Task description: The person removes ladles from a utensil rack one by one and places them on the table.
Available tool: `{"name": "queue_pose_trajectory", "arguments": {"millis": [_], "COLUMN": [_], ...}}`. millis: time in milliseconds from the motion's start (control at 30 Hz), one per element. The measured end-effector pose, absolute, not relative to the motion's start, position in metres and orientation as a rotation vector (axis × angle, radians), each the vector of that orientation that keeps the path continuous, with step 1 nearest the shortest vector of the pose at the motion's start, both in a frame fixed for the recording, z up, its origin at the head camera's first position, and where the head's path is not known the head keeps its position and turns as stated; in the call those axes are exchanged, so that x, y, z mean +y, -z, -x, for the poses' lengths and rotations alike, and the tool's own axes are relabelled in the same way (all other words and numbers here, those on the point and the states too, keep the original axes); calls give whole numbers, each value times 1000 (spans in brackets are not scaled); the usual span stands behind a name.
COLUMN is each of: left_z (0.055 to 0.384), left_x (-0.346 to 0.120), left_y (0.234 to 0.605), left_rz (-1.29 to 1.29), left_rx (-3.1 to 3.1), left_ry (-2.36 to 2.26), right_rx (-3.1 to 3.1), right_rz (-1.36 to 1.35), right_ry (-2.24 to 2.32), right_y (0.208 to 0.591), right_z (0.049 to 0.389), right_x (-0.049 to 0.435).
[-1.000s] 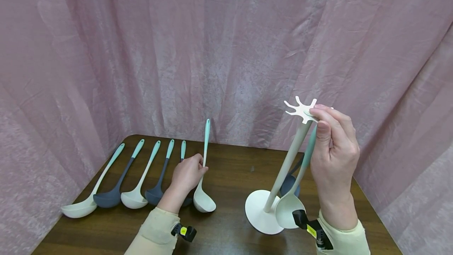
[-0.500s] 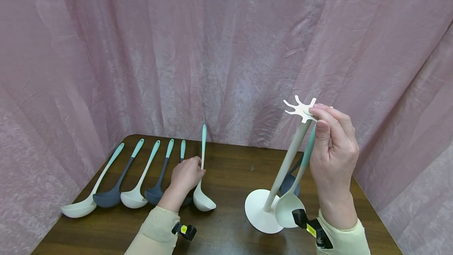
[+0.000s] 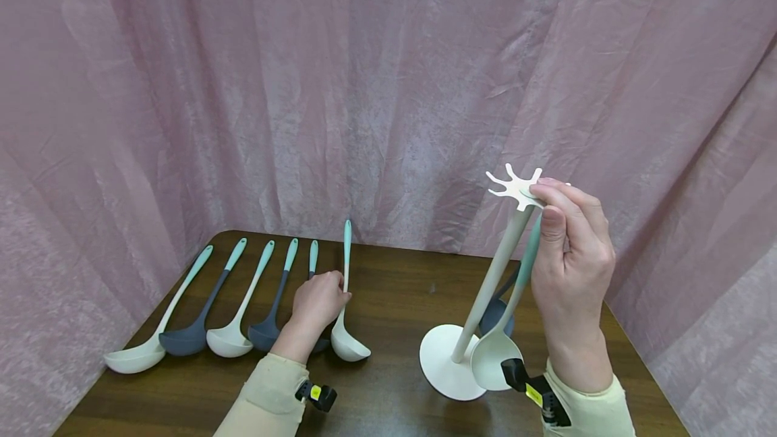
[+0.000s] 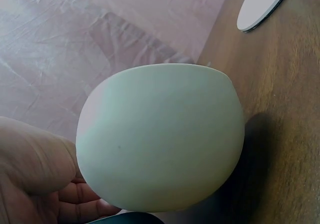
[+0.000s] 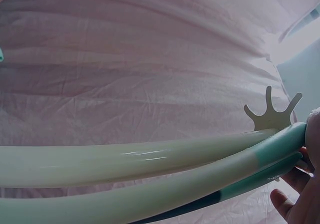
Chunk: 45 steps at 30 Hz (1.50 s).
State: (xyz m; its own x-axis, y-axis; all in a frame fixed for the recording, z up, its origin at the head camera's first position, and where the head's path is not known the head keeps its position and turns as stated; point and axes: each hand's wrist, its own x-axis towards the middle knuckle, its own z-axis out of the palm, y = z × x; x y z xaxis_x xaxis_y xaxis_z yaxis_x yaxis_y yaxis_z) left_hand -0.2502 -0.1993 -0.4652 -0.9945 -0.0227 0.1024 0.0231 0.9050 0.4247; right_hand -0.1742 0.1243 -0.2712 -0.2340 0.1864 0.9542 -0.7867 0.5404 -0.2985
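In the head view my left hand (image 3: 318, 299) pinches the shaft of a white ladle with a mint handle (image 3: 347, 241). This ladle stands steeply, bowl (image 3: 349, 346) low over the table. From the left wrist, its bowl (image 4: 162, 139) hides most of the grip. My right hand (image 3: 577, 261) holds the top of a white utensil stand (image 3: 516, 191), index finger on the hooked head, thumb by a hanging handle. A white round-bowled utensil (image 3: 494, 359) hangs there, with a dark blue one (image 3: 496, 319) behind it.
On the left of the brown table (image 3: 394, 396), several white and dark blue ladles (image 3: 231, 336) lie in a row. My left forearm partly covers the nearest dark one (image 3: 313, 258). The stand's round base (image 3: 440, 369) sits at right of centre. Pink curtain (image 3: 388, 100) surrounds the table.
The left hand has moved slightly left, and the handle end of its ladle has dropped a little and swung left. The right hand and the stand stay nearly still.
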Motion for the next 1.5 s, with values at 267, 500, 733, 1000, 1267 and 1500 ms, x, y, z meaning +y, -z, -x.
{"name": "queue_pose_trajectory", "arguments": {"millis": [267, 500, 733, 1000, 1267, 1500], "left_z": [251, 251, 252, 253, 254, 254], "left_x": [-199, -199, -200, -201, -202, -202], "left_y": [465, 466, 469, 470, 471, 471], "left_rz": [-14, -19, -16, -3, 36, 44], "left_rx": [-2990, -3013, -3031, -3043, -3040, -3061], "left_ry": [638, 615, 606, 630, 636, 626], "right_rx": [-1543, -1543, -1544, -1540, -1542, -1543], "right_rz": [-529, -527, -529, -530, -537, -536], "right_ry": [-990, -986, -987, -990, -992, -994], "right_y": [272, 271, 271, 273, 273, 272], "right_z": [175, 174, 173, 175, 175, 174], "right_x": [124, 124, 124, 125, 125, 125]}}
